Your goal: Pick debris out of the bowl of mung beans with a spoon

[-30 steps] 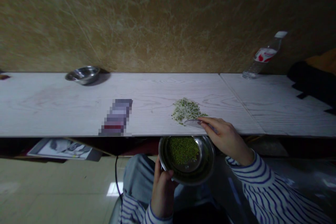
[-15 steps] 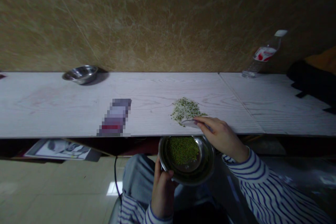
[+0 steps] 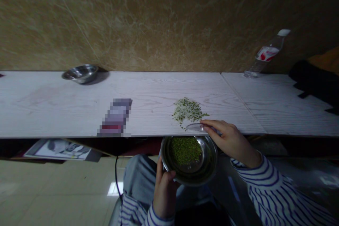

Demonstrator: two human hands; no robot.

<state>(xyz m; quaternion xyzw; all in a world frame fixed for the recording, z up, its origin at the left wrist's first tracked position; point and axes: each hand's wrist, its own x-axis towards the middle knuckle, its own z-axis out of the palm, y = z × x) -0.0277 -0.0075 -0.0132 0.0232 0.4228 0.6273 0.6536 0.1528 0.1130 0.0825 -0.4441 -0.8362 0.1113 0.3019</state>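
My left hand [image 3: 165, 187] grips the left rim of a steel bowl [image 3: 210, 169], its thumb on the rim. The bowl is held tilted at the table's front edge, over my lap. Green mung beans [image 3: 185, 150] lie in it, gathered toward the upper left. In my closed right hand [image 3: 230, 139] is a clear plastic spoon [image 3: 195, 127], its tip pointing left, low over the table's front edge. Just beyond the spoon, a loose pile of green beans mixed with white grains [image 3: 188, 109] is spread on the table. A few beans lie apart from the pile.
Against the wall at the back left stands a second steel bowl [image 3: 81, 74]. A blurred flat object [image 3: 115, 116] lies left of the pile. A plastic bottle [image 3: 266, 54] and a dark cloth-like item [image 3: 312, 81] are at right. Below the table is a shelf with a box [image 3: 63, 150].
My right hand and the spoon have shifted slightly right and toward me, away from the pile. My left hand and the bowl have hardly moved.
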